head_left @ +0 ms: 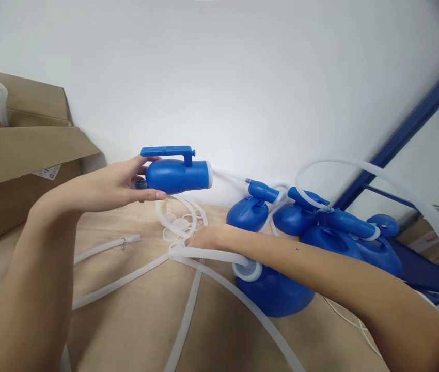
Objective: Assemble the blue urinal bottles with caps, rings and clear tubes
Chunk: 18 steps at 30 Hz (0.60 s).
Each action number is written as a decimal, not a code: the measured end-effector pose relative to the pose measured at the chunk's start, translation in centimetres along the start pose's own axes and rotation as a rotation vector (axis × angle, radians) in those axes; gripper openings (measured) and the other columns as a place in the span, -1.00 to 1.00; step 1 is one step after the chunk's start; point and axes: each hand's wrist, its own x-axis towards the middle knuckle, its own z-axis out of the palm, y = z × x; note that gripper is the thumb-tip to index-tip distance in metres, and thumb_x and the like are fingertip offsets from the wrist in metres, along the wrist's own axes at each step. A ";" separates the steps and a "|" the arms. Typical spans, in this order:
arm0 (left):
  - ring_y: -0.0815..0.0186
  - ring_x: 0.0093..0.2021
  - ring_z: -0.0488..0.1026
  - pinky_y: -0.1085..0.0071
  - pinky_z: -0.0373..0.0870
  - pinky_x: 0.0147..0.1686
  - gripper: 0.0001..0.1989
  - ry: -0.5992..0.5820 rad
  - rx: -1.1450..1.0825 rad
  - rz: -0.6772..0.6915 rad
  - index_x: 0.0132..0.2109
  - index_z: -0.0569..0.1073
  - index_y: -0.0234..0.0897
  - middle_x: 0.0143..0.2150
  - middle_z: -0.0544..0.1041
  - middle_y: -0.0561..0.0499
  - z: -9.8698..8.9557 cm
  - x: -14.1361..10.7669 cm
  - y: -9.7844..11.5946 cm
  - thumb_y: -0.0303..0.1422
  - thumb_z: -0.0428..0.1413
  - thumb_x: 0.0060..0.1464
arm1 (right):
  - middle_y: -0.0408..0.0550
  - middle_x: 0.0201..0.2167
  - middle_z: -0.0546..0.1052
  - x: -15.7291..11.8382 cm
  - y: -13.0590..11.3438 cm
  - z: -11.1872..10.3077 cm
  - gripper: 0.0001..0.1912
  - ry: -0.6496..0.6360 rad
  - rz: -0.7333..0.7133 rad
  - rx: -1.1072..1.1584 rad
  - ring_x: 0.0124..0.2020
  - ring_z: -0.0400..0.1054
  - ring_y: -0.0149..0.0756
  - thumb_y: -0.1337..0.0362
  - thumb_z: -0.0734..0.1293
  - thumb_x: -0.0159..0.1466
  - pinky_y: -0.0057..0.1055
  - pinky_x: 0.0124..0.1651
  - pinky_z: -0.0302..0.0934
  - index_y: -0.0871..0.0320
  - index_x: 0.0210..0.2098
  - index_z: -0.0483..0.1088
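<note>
My left hand (136, 191) is closed round the narrow end of a blue urinal-like bottle (173, 175), raised above the table. This bottle lies sideways, with a flat handle on top, a white rim at its right end and a grey connector at its left. Low in the middle, my right hand (204, 236) reaches in among white plastic caps (181, 223) and coiled tubing; its fingers are hidden. Just in front of that hand, a ribbed white hose (212, 253) runs to the white collar of a large blue jug (277, 292).
Several blue jugs (246, 214) with hoses stand at the right beside a blue metal frame (405, 119). White tubes (188, 315) fan out over the brown table covering (126, 330). An open cardboard box (21, 150) stands at left, before a white wall (212, 77).
</note>
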 end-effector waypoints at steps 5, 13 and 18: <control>0.16 -0.03 0.51 0.44 0.42 -0.19 -0.31 0.022 0.143 -0.027 0.24 0.36 -0.22 0.06 0.59 -0.03 -0.1 -0.2 0.2 0.12 0.23 0.16 | 0.08 0.01 0.63 -0.4 -1.0 -1.5 -0.82 -0.036 -0.093 -0.190 0.03 0.54 0.06 0.32 0.30 0.39 0.01 0.07 0.38 0.08 -0.05 0.49; 0.16 -0.12 0.50 0.41 0.40 -0.23 -0.31 -0.026 0.156 -0.016 0.29 0.28 -0.22 -0.03 0.59 -0.03 0.3 0.4 0.7 0.04 0.21 0.16 | 0.42 0.30 0.41 0.2 0.7 -1.2 -0.23 -0.058 -0.025 -0.178 0.27 0.40 0.18 0.19 0.36 0.37 0.06 0.23 0.31 0.28 0.45 0.04; 0.16 -0.16 0.51 0.37 0.41 -0.24 -0.37 -0.077 0.195 -0.025 0.23 0.27 -0.21 -0.03 0.59 -0.05 0.4 0.8 0.3 0.05 0.16 0.19 | 0.31 0.42 0.31 0.3 1.2 -0.5 -0.24 -0.145 -0.081 -0.128 0.45 0.20 0.11 0.23 0.33 0.39 -0.03 0.41 0.17 0.23 0.50 0.06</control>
